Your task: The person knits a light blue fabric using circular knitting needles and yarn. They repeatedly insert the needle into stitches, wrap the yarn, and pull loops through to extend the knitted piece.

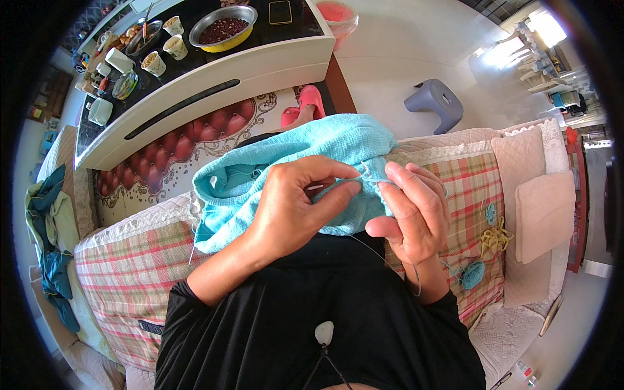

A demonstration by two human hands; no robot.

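Note:
A turquoise knitted garment (341,136) lies bunched across my lap. My left hand (297,200) pinches the knitting between thumb and forefinger, and a pale needle (314,187) shows under its fingers. Close by on the right, my right hand (414,209) has turquoise yarn (385,181) running over its raised fingers, beside a needle tip (365,166); whether it grips a needle is hidden. A thin cable (378,253) curves from below the garment towards my right wrist. Another needle (191,254) hangs from the garment's left edge.
The plaid sofa cover (122,268) spreads on both sides. A turquoise yarn ball (473,274) and yellow yarn (496,239) lie at right. Ahead stands a table (273,58) with a metal bowl (223,29) and paper cups (175,47). A grey stool (438,102) stands on the floor.

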